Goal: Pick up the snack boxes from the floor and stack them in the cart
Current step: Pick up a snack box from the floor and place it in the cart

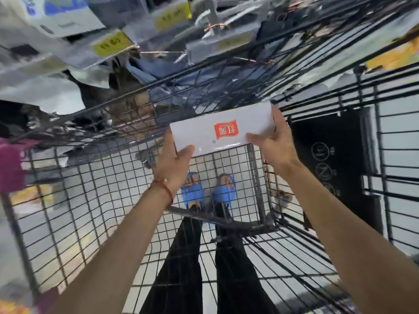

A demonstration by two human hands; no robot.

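A flat white snack box with a red label hangs in the air over the black wire cart. My left hand grips its left end, thumb on top. At the box's right end, my right hand holds on with the fingers curled round the far edge. Both arms reach over the cart's basket. Through the wire floor I see my blue sandals and black trousers on the pale floor tiles.
The cart's wire walls rise on the left, right and far side. A black panel with round icons stands at the right. Blurred shelves with packaged goods and yellow price tags fill the top. Pink cloth hangs at the left edge.
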